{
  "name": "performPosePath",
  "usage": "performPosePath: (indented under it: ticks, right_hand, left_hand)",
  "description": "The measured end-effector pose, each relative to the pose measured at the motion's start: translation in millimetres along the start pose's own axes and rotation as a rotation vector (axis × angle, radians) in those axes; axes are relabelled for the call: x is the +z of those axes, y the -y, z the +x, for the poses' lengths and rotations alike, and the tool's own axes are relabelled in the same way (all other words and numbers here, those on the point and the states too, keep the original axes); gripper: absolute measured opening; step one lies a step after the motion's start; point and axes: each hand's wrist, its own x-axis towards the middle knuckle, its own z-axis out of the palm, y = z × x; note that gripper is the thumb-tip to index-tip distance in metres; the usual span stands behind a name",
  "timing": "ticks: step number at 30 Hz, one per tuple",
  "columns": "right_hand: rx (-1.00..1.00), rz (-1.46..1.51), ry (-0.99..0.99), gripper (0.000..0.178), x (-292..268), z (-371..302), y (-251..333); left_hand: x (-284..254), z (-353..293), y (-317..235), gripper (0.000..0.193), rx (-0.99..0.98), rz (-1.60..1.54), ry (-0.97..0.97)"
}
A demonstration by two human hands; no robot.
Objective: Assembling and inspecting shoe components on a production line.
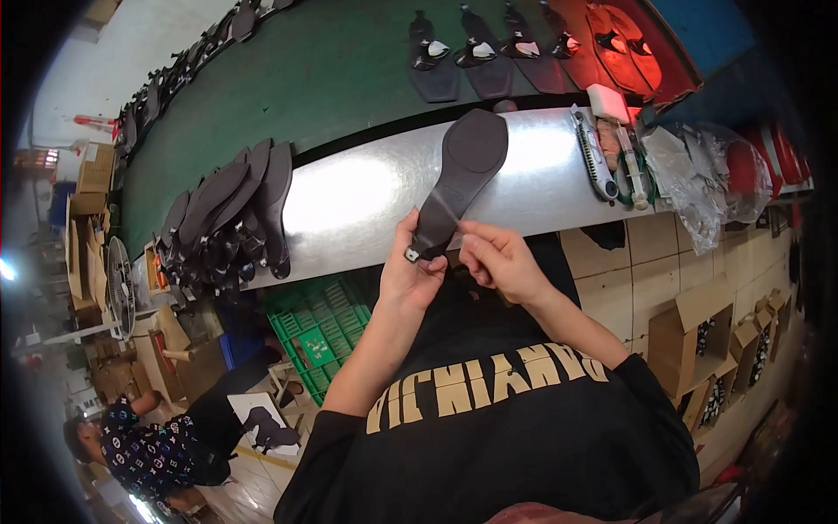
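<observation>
Head view: left hand (410, 266) closed around the narrow heel end of a flat dark grey rubber shoe sole (461, 179), thumb and fingers pinching it right by a small square metal buckle (411, 255) at the sole's lower tip. Right hand (496, 259) half closed, fingertips curled and pinched just beside the heel end; whether it touches the sole or holds a thin strand, cannot tell. Sole is tilted, wide rounded toe end up and to the right, lying over the shiny brushed-metal surface (349, 196), heel end off its near edge in the hands. Sole looks matte and smooth. Left on the surface, a stack of similar dark flat soles (231, 214), fanned and overlapping, some with straps hanging at the near edge. Right on the surface, a long grey metal utility knife (594, 157), a white rectangular block (608, 102) just above it, and crumpled clear plastic bags (698, 188) near the right end. Behind the surface, a green conveyor belt (297, 79) carrying dark strapped sandals (476, 57) in a row, reddish ones at the far right. Below the surface, a green plastic slatted crate (319, 327) and open brown cardboard boxes (698, 336). Another person (161, 450) in a patterned dark shirt sits at lower left, well apart.
</observation>
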Motion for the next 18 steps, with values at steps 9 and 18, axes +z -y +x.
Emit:
performPosePath:
  ticks: [9,18]
  right_hand:
    - [0.218,-0.040,0.200,0.052,15,-8,2]
    - [-0.066,-0.427,0.163,0.019,18,-10,22]
  left_hand:
    - [-11,4,0,0.063,0.792,0.464,0.015]
    - [-11,-10,-16,0.077,0.957,0.447,0.012]
